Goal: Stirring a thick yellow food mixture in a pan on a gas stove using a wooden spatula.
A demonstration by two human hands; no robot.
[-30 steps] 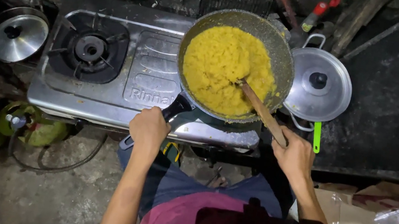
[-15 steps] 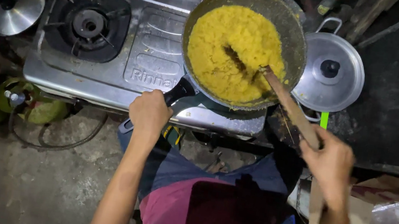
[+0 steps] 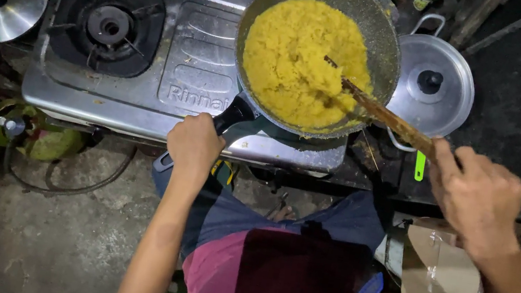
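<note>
Two-burner gas stove [image 3: 147, 73] — left hand [image 3: 195, 143] clamped on the pan handle [image 3: 232, 115], right hand [image 3: 479, 195] gripping the wooden spatula [image 3: 378, 109] — best steadied while turning the yellow rice [image 3: 302, 59].

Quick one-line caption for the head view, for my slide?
Left hand grips the pan handle while right hand stirs yellow rice with a wooden spatula on a two-burner gas stove.

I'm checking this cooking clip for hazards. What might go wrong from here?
1. The pan is heaped with yellow food and overhangs the stove; the left hand grips its handle, so a slip could tip it.
2. The right hand pushes the wooden spatula into the mound, which could shove food over the rim.
3. The green gas cylinder and hose lie by the legs, a likely snag.
</note>
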